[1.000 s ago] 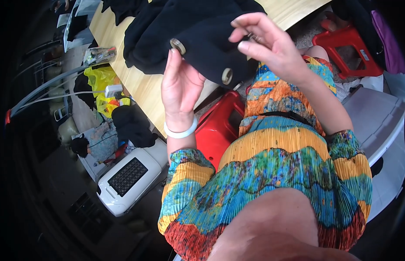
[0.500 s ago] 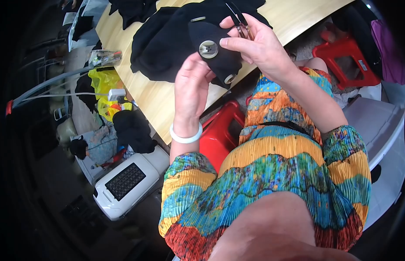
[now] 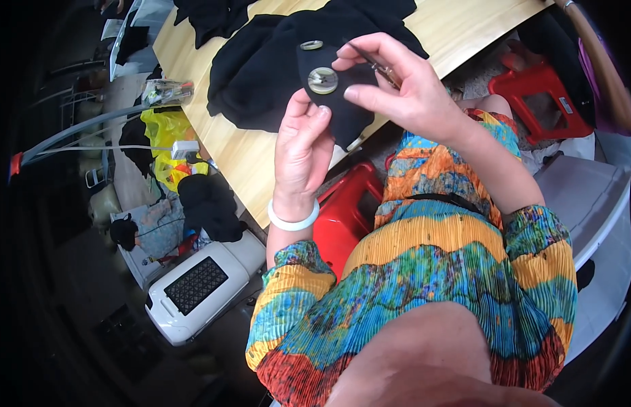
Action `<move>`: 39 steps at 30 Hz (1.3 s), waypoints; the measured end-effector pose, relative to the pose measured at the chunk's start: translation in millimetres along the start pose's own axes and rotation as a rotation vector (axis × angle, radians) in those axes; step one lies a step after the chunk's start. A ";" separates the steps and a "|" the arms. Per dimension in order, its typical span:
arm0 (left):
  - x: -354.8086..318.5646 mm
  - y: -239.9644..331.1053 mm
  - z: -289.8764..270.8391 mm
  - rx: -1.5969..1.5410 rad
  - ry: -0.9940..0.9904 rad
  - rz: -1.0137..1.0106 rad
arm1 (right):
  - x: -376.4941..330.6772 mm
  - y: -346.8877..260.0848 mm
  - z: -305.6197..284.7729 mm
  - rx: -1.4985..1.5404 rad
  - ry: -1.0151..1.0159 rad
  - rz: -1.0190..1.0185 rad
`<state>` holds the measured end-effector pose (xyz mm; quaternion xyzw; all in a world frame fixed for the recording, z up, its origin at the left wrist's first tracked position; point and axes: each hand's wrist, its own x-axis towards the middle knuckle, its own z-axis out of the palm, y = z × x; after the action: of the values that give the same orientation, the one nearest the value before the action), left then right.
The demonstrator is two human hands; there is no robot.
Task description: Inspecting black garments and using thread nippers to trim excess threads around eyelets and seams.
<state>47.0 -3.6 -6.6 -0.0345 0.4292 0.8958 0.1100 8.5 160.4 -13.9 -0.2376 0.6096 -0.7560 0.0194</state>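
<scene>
A black garment (image 3: 261, 74) lies spread on the wooden table, with large pale round buttons on it. Just beneath one button (image 3: 323, 81), my left hand (image 3: 303, 142) pinches the cloth between thumb and fingertips. A second button (image 3: 312, 45) sits farther up the cloth and appears tilted. My right hand (image 3: 410, 88) is to the right of the nearer button, curled round a small pair of dark-bladed thread snips (image 3: 373, 62). The blades point up and left; the handles are partly hidden in the palm. Its thumb and index finger are apart, beside the button.
More black cloth (image 3: 213, 20) lies at the table's far left. Red plastic stools (image 3: 532, 102) stand beyond my lap and under the near table edge. A white bin-like box (image 3: 200, 285), yellow bag (image 3: 163, 136) and cable are at left. Another person's arm (image 3: 600, 61) shows at far right.
My right hand has turned and lowered the snips, with thumb and index finger opening wider. My left fingers have come up to the button's lower edge. Another person's arm has appeared at far right.
</scene>
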 end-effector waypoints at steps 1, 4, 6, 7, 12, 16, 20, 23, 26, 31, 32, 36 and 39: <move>0.8 -1.9 -1.5 0.037 -0.019 0.028 | -0.6 -1.0 0.1 -0.095 -0.012 -0.002; 1.1 -1.0 5.0 0.204 -0.002 -0.010 | -1.7 6.6 4.4 -0.139 0.084 -0.053; 0.7 0.3 7.7 0.240 0.026 0.002 | -0.8 12.7 5.6 -0.074 0.154 -0.115; 2.0 1.5 3.9 0.211 0.001 -0.018 | 0.8 15.4 7.3 -0.029 0.203 -0.173; 4.8 5.0 19.7 0.178 0.039 -0.078 | -2.8 -2.0 0.5 -0.125 0.168 0.077; 11.1 4.1 1.6 0.154 -0.038 -0.121 | -3.8 5.1 3.4 -0.358 0.186 -0.158; 12.5 2.5 -0.7 0.126 -0.007 -0.174 | -4.5 2.9 1.3 -0.527 0.133 -0.309; 12.3 1.5 0.6 0.040 -0.003 -0.225 | -1.8 1.4 -1.0 -0.425 0.112 -0.287; 10.5 -3.6 -13.7 -0.264 -0.171 -0.242 | 2.3 2.4 -1.3 -0.216 0.131 -0.221; 7.5 -11.2 -20.9 -0.384 -0.284 -0.192 | 8.4 -6.2 -16.5 0.097 0.157 0.170; 7.2 -12.4 -23.3 -0.422 -0.288 -0.186 | 7.0 -6.5 -17.7 0.100 0.159 0.174; 5.7 -11.7 -23.4 -0.440 -0.251 -0.152 | -1.9 -4.0 -21.7 0.024 0.209 0.240; 7.5 -10.1 -20.8 -0.401 -0.240 -0.153 | -12.1 8.8 -18.2 -0.088 0.177 -0.020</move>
<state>41.3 -12.4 -28.5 0.0188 0.2226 0.9499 0.2185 9.9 178.6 -28.8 -0.1764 0.6391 -0.7468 -0.0527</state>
